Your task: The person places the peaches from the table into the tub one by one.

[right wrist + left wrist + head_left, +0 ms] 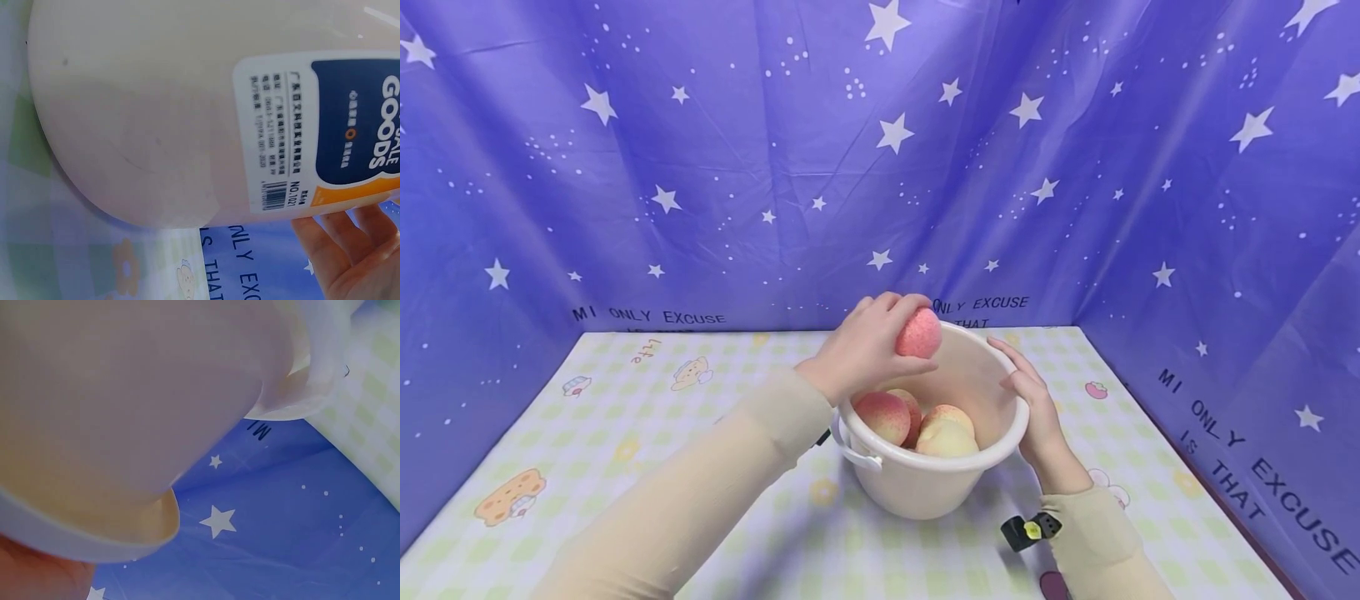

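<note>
A pinkish-red peach (919, 333) is held in my left hand (872, 346), above the left part of a white plastic bucket (917, 492). Inside the bucket lie several more peaches, among them a red one (880, 418) on the left and a pale yellow one (946, 439) nearer the front. At the bucket's right side, my right hand (1037, 412) grips the rim, its thumb at the edge. In the right wrist view, the fingers (340, 247) of that hand rest against the outer wall. The left wrist view shows mostly bucket wall (125, 394); the held peach is not visible there.
The bucket stands on a table with a green-and-white checked cloth (685, 467). A white handle (857, 454) hangs at its left front. Purple star-patterned curtains (820, 167) close off the back and sides. A printed label (281, 137) is on the bucket's outer wall.
</note>
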`<state>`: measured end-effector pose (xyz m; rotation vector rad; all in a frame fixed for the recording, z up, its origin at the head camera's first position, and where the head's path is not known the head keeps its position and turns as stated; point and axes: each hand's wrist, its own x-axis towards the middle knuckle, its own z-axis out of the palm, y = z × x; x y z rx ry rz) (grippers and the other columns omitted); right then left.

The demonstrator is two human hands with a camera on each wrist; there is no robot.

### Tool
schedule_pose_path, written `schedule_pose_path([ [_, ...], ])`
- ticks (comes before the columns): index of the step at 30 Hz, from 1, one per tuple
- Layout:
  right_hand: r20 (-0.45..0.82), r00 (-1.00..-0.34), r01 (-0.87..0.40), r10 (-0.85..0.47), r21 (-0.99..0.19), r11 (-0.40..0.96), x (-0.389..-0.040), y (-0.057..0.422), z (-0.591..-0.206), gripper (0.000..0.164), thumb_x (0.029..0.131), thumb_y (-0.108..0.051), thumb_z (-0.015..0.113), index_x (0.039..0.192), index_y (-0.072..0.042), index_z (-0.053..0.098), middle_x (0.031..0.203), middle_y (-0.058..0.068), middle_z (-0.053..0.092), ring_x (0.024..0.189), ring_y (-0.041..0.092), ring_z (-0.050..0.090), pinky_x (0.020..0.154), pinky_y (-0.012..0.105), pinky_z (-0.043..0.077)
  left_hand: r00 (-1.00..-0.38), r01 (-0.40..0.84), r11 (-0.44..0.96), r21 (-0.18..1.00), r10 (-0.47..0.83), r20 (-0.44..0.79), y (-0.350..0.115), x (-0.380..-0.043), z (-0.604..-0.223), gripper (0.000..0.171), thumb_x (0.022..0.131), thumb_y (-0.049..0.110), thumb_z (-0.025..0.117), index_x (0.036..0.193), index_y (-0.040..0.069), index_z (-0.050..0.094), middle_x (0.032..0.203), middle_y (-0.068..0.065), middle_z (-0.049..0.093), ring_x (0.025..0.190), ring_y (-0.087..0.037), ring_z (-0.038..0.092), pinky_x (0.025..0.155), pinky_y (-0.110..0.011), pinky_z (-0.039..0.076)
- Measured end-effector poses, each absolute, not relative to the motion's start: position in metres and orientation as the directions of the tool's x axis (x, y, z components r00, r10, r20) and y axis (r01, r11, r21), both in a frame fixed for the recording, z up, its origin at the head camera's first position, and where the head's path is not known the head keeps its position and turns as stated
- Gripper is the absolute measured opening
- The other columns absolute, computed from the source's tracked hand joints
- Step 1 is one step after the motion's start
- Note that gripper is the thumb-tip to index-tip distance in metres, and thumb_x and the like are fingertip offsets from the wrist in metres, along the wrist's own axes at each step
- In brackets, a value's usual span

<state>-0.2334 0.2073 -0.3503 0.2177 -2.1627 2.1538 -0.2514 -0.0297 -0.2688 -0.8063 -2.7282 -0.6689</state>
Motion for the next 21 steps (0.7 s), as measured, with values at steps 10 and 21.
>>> schedule_pose_path([
  [10,0.162,-0.986,-0.161,-0.043,-0.987,-0.006,-0.2337,0.2072,-0.3511,0.068,0.084,-0.005,0.029,0.151,-0.009,0.034,0.137,-0.008,0.045,0.117,0.010,0.048,0.095,0.021,0.042,-0.825,0.563,0.745,0.359,0.476,0.305,-0.0219,-0.2536,-0.2707,0.073,0.082,0.049,0.077,0.144,0.027,0.045,0.132,-0.006,0.055,0.110,-0.025,0.051,0.093,-0.040,0.049],
  [21,0.162,-0.986,-0.162,-0.047,-0.987,0.001,-0.2337,0.2067,-0.3501,0.068,0.084,-0.005,0.028,0.152,-0.009,0.033,0.143,-0.003,0.042,0.119,0.010,0.047,0.096,0.019,0.041,-0.822,0.567,0.742,0.358,0.482,0.303,-0.0192,-0.2569,-0.2749,0.074,0.081,0.049,0.077,0.144,0.026,0.046,0.135,-0.008,0.055,0.110,-0.027,0.051,0.091,-0.040,0.051],
])
